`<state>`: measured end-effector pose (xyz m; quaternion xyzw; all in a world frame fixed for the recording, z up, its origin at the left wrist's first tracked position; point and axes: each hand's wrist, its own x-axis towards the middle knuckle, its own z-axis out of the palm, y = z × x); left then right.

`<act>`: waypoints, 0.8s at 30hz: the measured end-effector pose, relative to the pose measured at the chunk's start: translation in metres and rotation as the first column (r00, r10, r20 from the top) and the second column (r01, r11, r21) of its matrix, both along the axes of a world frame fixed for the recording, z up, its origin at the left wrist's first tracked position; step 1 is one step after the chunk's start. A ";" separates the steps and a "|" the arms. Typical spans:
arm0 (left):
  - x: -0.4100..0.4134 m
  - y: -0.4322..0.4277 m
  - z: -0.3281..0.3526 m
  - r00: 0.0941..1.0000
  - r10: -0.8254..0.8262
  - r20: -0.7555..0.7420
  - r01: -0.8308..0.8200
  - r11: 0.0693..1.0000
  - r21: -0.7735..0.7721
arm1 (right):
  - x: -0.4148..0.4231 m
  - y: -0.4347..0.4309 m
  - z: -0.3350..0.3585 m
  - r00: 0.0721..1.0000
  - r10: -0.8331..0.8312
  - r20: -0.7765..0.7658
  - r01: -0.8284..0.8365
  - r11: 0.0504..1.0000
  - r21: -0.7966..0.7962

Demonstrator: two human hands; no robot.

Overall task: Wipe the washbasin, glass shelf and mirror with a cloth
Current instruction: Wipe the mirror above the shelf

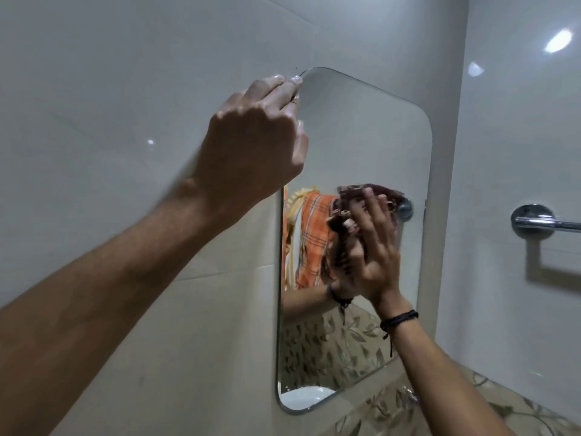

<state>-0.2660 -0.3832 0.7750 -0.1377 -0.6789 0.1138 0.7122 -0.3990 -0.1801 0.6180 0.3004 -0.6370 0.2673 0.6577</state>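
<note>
pale glossy wall tiles [125,121] filled the view of a bathroom, and on them hung the mirror [361,136], a frameless pane with rounded corners. the cloth [349,196], a dark reddish rag bunched into folds, sat against the glass about halfway up and toward the mirror's right edge. the right hand [377,259] pressed it there with fingers spread wide and fairly straight, palm toward the pane, so the rag was pinned flat to the glass and not clenched. the left hand [254,133] was up at the mirror's top left corner, its fingers curled over the edge and pinching it, seemingly to steady the pane.

judging by this, the mirror step was under way. the upper half of the glass looked even and free of streaks, though whether it had been wiped could not be told. a few pale specks showed near the bottom left corner, so the lower part probably remained to do. neither the washbasin nor the glass shelf was in direct view, so their state could not be judged; only a white curve reflected at the mirror's bottom edge might have been the basin.

a black cord bracelet [399,319] circled the right wrist. the glass also reflected an orange checked towel [314,234]. a chrome towel rail [534,220] was fixed to the side wall right of the mirror, and leaf-patterned tiles [393,404] ran below it.
</note>
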 end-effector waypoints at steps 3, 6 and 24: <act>0.000 0.000 0.000 1.000 0.005 -0.008 -0.005 1.000 0.006 | -0.031 0.032 -0.014 0.967 0.098 0.234 -0.016 0.944 -0.328; -0.001 0.001 0.000 1.000 0.009 -0.021 -0.009 1.000 0.006 | -0.044 0.047 -0.039 0.903 0.218 0.372 0.033 0.825 -0.564; -0.002 0.000 0.002 1.000 0.004 -0.019 -0.004 1.000 0.000 | 0.083 -0.107 -0.035 0.962 0.079 0.261 0.003 0.954 -0.299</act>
